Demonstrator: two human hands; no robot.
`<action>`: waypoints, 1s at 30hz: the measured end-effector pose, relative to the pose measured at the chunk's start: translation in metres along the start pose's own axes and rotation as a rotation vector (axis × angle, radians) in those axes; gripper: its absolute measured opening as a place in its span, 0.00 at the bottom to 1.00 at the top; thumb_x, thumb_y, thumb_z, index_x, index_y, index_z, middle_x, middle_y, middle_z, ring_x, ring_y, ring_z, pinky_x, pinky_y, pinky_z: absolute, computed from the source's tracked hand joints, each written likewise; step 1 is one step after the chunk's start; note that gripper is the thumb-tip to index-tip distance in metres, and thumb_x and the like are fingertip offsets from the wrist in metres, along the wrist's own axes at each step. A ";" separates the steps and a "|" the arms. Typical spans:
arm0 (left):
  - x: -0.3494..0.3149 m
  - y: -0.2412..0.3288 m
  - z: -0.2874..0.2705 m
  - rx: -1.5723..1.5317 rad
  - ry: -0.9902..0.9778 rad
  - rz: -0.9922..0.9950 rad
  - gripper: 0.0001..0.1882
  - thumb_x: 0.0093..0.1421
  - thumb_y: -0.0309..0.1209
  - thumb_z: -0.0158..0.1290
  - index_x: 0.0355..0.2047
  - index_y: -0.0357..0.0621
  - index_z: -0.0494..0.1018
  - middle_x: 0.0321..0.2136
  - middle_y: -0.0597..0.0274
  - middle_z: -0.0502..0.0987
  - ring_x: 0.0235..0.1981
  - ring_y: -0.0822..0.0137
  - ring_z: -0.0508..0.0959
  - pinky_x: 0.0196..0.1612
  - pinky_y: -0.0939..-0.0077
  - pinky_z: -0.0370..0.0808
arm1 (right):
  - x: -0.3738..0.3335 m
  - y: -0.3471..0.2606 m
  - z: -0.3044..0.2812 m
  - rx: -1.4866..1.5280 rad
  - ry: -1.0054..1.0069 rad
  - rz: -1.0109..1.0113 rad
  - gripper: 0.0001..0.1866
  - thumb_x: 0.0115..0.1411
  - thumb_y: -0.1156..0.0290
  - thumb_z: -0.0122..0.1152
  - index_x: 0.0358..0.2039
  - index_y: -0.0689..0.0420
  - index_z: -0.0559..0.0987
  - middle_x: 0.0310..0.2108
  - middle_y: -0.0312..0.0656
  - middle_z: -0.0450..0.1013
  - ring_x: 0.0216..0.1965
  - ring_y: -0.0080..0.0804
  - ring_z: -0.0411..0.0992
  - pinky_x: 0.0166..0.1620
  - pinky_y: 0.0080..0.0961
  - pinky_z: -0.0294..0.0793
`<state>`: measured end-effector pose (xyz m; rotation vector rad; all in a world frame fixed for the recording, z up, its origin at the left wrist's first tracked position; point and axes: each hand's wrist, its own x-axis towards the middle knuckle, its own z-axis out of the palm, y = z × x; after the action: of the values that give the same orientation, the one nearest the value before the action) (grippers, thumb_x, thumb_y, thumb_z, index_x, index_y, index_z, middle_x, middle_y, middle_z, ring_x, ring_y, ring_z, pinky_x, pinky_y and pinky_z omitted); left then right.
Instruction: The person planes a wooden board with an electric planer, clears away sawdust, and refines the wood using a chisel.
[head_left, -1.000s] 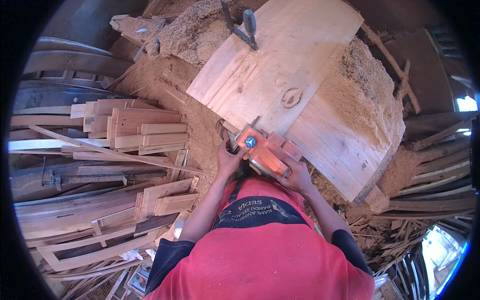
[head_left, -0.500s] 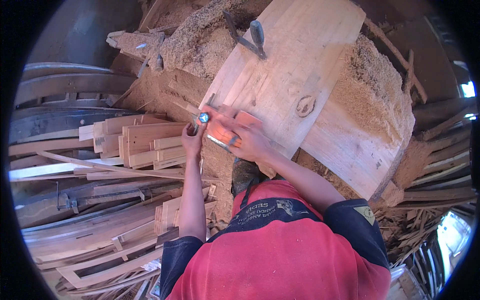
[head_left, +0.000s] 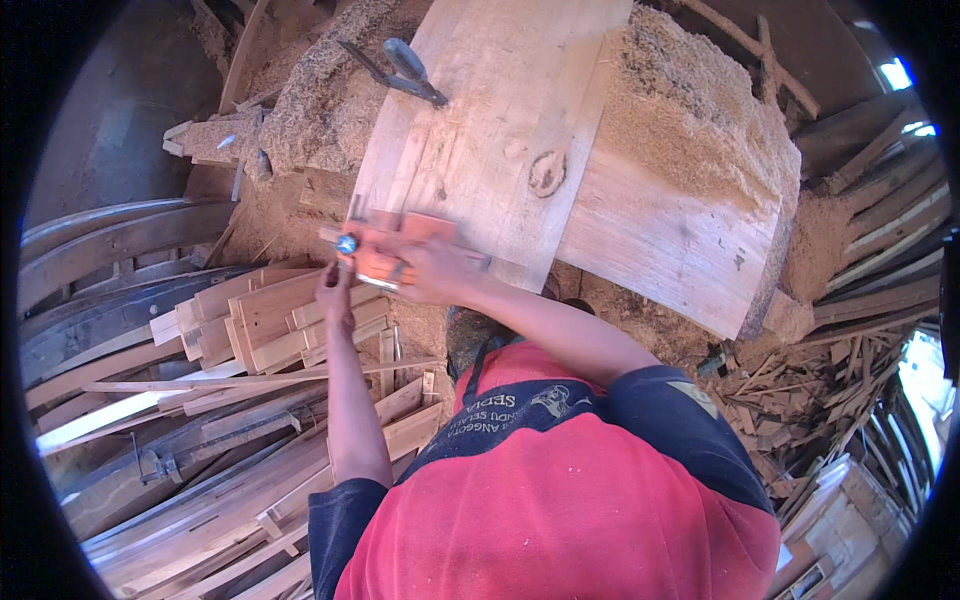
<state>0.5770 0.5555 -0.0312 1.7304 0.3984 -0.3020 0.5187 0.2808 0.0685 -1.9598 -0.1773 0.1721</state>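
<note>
Sawdust (head_left: pixel 700 120) lay banked on a wooden table (head_left: pixel 665 230) as a person in a red and dark shirt (head_left: pixel 560 500) held an orange power planer (head_left: pixel 378 262) at the near-left corner of a broad wooden panel (head_left: pixel 485 140). The right hand (head_left: pixel 437 272) was wrapped over the tool's rear; the left hand (head_left: pixel 335 297) reached its fingertips to the front, just beside a blue knob (head_left: pixel 346 244) — whether they gripped or merely steadied it, one could not tell.

The risks, by the look of it, gathered at that corner. With part of the planer seemingly over the panel's edge, uneven pressure could have tipped it and gouged the wood. The left fingers, set low at the tool's side, could have met the cutter had they slipped beneath. A dark knot (head_left: pixel 548 174) farther in could have torn or snagged the blade, and a clamp (head_left: pixel 404 60) near the far-left edge could have blocked a long pass. Loose shavings might have clogged the tool — and stacked boards (head_left: pixel 265 310) beside the left forearm (head_left: pixel 357 400) could have been knocked.

No container could be made out; shavings lay in open heaps.
</note>
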 end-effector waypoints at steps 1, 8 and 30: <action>-0.020 -0.012 0.014 0.021 -0.032 0.000 0.27 0.60 0.38 0.64 0.55 0.34 0.72 0.47 0.60 0.78 0.45 0.71 0.77 0.49 0.77 0.73 | -0.027 0.003 -0.015 -0.035 -0.001 -0.004 0.36 0.52 0.63 0.64 0.64 0.47 0.67 0.48 0.53 0.76 0.45 0.55 0.77 0.48 0.46 0.78; -0.185 -0.022 0.157 0.206 -0.051 -0.082 0.40 0.48 0.43 0.73 0.54 0.32 0.70 0.39 0.58 0.76 0.39 0.69 0.75 0.43 0.72 0.74 | -0.216 0.033 -0.114 -0.239 0.025 0.124 0.22 0.48 0.59 0.70 0.44 0.54 0.79 0.37 0.50 0.77 0.38 0.53 0.77 0.40 0.45 0.77; 0.001 0.006 0.011 0.121 0.245 0.047 0.33 0.53 0.39 0.71 0.53 0.31 0.72 0.44 0.57 0.78 0.43 0.70 0.76 0.48 0.76 0.72 | 0.017 -0.006 0.001 -0.051 0.046 -0.037 0.32 0.52 0.60 0.63 0.60 0.48 0.73 0.45 0.55 0.78 0.43 0.55 0.78 0.48 0.46 0.78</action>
<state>0.5809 0.5438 -0.0282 1.9000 0.5252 -0.0807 0.5348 0.2876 0.0726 -2.0082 -0.1895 0.0986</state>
